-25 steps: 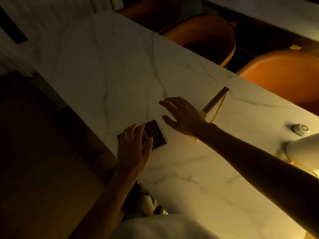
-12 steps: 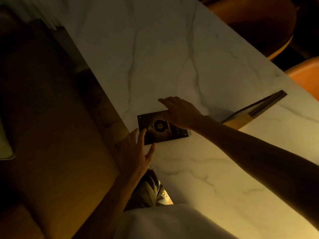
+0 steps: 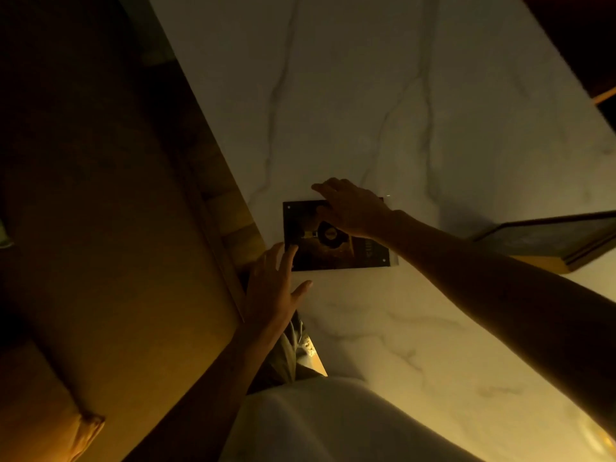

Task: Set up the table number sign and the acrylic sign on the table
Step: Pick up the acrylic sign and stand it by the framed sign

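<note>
A dark rectangular acrylic sign [image 3: 336,253] lies flat on the white marble table [image 3: 366,111], close to the table's left edge. My right hand [image 3: 353,208] rests on the sign's far edge, fingers curled over it. Spread open, my left hand [image 3: 276,288] touches the sign's near left corner with its fingertips. A second dark sign with a yellow edge [image 3: 550,240] lies tilted on the table to the right, partly cut off by the frame. The light is dim.
The table's left edge runs diagonally past my left hand, with a brown bench or floor [image 3: 100,261] beyond it. My light-coloured clothing [image 3: 333,421] fills the bottom middle. A dark chair corner [image 3: 583,35] shows at the top right.
My right hand has moved from beside the acrylic sign onto its far edge. The left hand slid off the sign's top to its near left corner. The view swung left and down.
</note>
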